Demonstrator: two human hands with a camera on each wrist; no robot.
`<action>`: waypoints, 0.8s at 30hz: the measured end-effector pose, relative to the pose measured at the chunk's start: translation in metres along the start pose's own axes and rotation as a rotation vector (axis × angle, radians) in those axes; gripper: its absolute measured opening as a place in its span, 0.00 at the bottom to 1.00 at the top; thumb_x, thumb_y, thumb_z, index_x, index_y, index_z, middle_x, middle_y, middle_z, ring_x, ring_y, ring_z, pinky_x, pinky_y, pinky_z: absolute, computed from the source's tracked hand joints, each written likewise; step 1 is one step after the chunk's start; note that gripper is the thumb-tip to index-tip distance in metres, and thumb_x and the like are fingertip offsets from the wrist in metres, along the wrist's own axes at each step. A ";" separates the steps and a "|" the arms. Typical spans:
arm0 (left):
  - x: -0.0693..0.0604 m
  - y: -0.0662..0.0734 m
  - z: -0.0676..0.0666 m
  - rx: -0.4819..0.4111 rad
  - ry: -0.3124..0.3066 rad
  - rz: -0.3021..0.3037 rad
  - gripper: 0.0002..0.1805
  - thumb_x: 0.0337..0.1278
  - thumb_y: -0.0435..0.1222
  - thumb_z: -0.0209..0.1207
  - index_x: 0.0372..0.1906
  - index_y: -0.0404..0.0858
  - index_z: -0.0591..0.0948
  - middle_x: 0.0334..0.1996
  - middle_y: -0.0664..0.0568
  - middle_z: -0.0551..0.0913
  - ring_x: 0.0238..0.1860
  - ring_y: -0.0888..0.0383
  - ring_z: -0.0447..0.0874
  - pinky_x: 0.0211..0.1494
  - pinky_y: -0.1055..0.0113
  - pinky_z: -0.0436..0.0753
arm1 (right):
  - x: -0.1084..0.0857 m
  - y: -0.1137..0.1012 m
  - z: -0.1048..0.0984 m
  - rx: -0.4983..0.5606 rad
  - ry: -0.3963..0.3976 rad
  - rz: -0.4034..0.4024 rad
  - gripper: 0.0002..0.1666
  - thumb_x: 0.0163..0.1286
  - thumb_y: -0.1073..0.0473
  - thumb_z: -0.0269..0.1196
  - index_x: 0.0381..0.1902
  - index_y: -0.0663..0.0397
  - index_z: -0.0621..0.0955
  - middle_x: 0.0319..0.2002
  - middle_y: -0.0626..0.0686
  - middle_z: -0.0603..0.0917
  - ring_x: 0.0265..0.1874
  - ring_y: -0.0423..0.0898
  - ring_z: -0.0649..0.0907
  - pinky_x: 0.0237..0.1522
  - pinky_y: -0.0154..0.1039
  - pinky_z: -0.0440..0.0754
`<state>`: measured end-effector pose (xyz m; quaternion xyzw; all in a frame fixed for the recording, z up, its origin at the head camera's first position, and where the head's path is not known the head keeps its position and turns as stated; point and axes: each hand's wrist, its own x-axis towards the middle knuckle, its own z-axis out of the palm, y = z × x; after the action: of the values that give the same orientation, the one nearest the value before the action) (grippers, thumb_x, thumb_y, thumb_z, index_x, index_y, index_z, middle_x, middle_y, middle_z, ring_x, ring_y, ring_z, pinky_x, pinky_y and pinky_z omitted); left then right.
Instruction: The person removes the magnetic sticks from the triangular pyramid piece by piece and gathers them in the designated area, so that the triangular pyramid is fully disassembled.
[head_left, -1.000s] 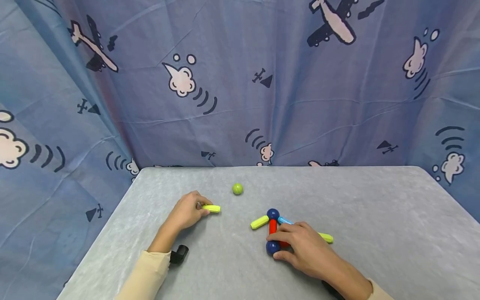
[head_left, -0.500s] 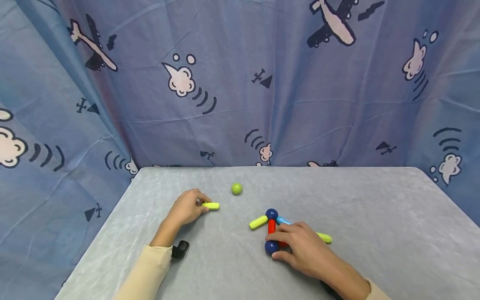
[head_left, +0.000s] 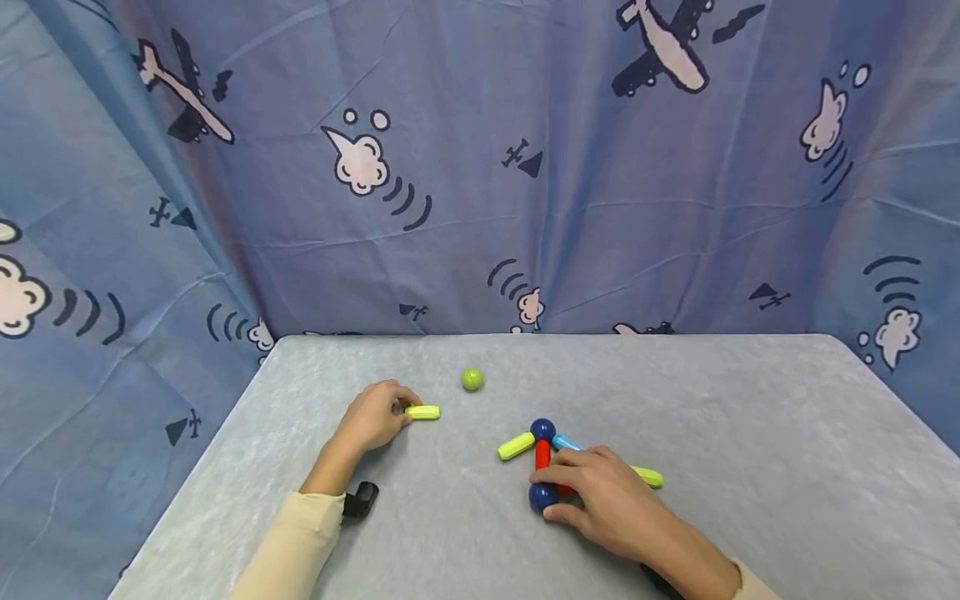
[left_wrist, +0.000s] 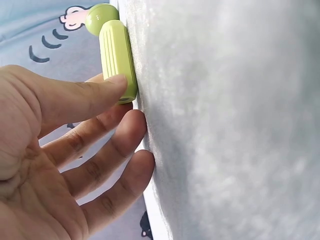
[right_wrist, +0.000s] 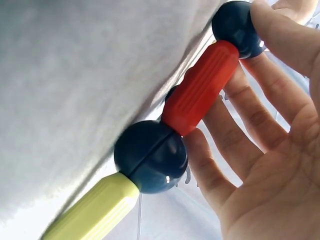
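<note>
My left hand [head_left: 372,417] pinches the near end of a yellow-green magnetic rod [head_left: 423,412] at the table's left; in the left wrist view the thumb lies on the rod [left_wrist: 117,60]. With thumb and fingers my right hand [head_left: 611,504] holds a dark blue ball [head_left: 542,497], part of a joined figure. A red rod [head_left: 542,454] links it to a farther dark blue ball [head_left: 543,429]. From that one a yellow-green rod [head_left: 516,447] and a light blue rod [head_left: 567,443] branch out. The right wrist view shows another red rod [right_wrist: 201,87] leading to a ball [right_wrist: 150,156]. My right hand hides part of the figure.
A loose green ball [head_left: 472,379] lies beyond the left hand's rod. Another yellow-green rod [head_left: 647,477] sticks out past the right hand. The grey table [head_left: 750,400] ends at a patterned blue curtain [head_left: 450,208]. A black device [head_left: 362,500] sits at the left wrist.
The left hand's rod has shifted very slightly away from me, and the thumb has drawn back a little along it. My right hand and the joined figure stay as they were.
</note>
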<state>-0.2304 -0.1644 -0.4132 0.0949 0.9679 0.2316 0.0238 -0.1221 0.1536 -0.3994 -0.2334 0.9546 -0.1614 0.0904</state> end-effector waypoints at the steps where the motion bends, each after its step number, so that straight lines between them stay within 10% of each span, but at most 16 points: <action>1: 0.000 0.000 0.000 0.000 0.002 0.000 0.12 0.53 0.31 0.70 0.43 0.46 0.89 0.40 0.53 0.84 0.35 0.59 0.77 0.39 0.63 0.76 | 0.000 0.000 0.000 0.000 0.003 -0.001 0.22 0.59 0.42 0.71 0.52 0.33 0.85 0.50 0.44 0.84 0.49 0.45 0.80 0.61 0.56 0.73; 16: -0.003 0.000 0.001 -0.001 0.019 0.013 0.12 0.54 0.32 0.70 0.44 0.45 0.89 0.41 0.52 0.85 0.37 0.58 0.79 0.41 0.61 0.78 | 0.000 0.001 0.000 0.003 -0.006 -0.003 0.22 0.59 0.42 0.71 0.53 0.33 0.85 0.51 0.45 0.84 0.49 0.45 0.81 0.61 0.56 0.74; 24: -0.010 0.015 0.008 0.155 0.103 0.135 0.17 0.55 0.36 0.70 0.52 0.43 0.85 0.43 0.50 0.83 0.41 0.52 0.84 0.42 0.55 0.82 | 0.000 0.001 0.001 0.008 -0.002 -0.004 0.22 0.59 0.43 0.72 0.53 0.33 0.85 0.50 0.44 0.84 0.48 0.45 0.80 0.60 0.55 0.74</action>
<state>-0.2169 -0.1495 -0.4139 0.1494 0.9743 0.1615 -0.0488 -0.1227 0.1544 -0.4006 -0.2351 0.9534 -0.1652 0.0922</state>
